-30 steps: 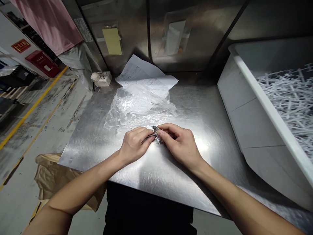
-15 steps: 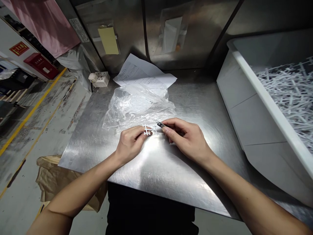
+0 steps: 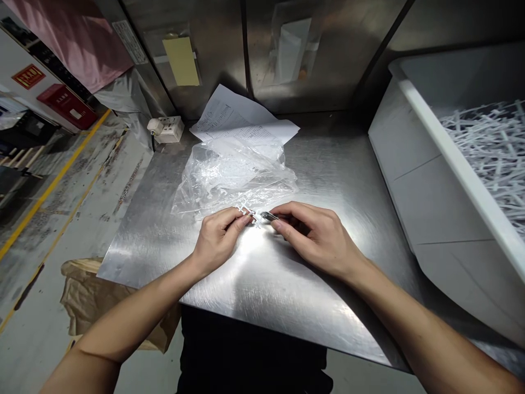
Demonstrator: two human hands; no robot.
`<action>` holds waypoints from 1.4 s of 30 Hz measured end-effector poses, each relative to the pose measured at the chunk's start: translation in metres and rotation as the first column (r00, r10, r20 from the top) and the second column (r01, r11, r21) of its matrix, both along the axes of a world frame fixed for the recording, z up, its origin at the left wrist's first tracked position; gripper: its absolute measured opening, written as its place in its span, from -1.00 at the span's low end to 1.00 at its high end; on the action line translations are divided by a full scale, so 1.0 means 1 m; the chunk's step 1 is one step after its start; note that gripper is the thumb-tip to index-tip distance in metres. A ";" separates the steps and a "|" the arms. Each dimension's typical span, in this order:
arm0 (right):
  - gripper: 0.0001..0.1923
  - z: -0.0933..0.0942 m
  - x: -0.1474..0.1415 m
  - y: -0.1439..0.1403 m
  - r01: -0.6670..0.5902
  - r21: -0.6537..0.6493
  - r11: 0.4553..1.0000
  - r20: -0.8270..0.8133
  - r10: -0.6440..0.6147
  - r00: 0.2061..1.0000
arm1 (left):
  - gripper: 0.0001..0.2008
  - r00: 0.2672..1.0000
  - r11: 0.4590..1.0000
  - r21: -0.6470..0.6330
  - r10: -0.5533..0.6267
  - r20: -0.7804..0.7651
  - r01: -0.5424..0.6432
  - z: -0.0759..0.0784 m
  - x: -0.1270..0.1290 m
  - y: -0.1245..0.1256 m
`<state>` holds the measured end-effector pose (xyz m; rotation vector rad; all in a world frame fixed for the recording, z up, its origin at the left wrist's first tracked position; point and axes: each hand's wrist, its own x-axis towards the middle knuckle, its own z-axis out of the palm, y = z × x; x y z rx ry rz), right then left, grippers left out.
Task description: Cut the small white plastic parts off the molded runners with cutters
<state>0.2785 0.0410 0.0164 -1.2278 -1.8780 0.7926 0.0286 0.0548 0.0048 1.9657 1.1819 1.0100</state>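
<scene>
Two bare forearms reach in from the near edge over a brushed steel table [image 3: 262, 295]. The left hand [image 3: 217, 238] rests on the steel with its fingers curled narrow, pinching a small white plastic piece [image 3: 248, 212] shaped like a little lattice of crossed bars. The right hand [image 3: 318, 238] lies just right of it, fingers closed around a small dark metal tool [image 3: 268, 216] whose tip points left and sits right against the plastic piece; it may be a cutter, though it is too small to tell. The piece is at the middle of the table, between the two hands.

Just beyond the hands lies a crumpled clear plastic bag [image 3: 233, 175], and farther back, partly beneath it, some printed paper sheets [image 3: 238, 117]. At the far left corner sits a white power socket [image 3: 168, 129]. Along the right side stands a large white bin [image 3: 435, 180] filled with white plastic strips [image 3: 492, 148].
</scene>
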 end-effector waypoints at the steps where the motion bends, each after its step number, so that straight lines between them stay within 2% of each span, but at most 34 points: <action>1: -0.80 0.000 0.000 0.000 -0.004 0.002 1.000 0.007 0.004 1.000 | -0.78 1.000 1.000 0.007 -0.006 -0.003 0.006 0.000 0.000 0.000; 8: -0.78 0.002 0.000 -0.001 -0.023 0.007 1.000 0.036 0.023 0.999 | -0.76 1.000 0.999 0.031 -0.014 -0.028 0.015 -0.001 0.000 0.001; 13: -0.79 0.001 0.001 0.000 -0.022 -0.008 1.000 0.029 0.022 0.999 | -0.78 1.000 1.000 0.004 -0.007 -0.017 0.007 -0.005 -0.001 0.003; 22: -0.80 -0.006 -0.006 -0.002 0.032 -0.110 0.993 -0.095 -0.042 0.995 | -0.76 0.998 1.000 0.011 -0.006 -0.061 0.007 -0.005 -0.002 0.005; 31: -0.76 -0.010 -0.006 0.000 0.068 -0.203 0.977 -0.151 -0.100 0.984 | -0.87 0.999 0.991 -0.123 0.053 0.013 -0.051 -0.005 -0.001 0.005; 38: -0.76 -0.011 -0.008 0.003 0.094 -0.206 0.974 -0.120 -0.121 0.985 | -0.86 0.998 0.987 -0.156 0.050 0.026 -0.046 -0.003 0.000 0.007; 42: -0.75 -0.010 -0.005 0.003 0.111 -0.214 0.971 -0.157 -0.146 0.977 | -0.85 0.997 0.984 -0.171 0.062 0.053 -0.052 -0.005 0.001 0.007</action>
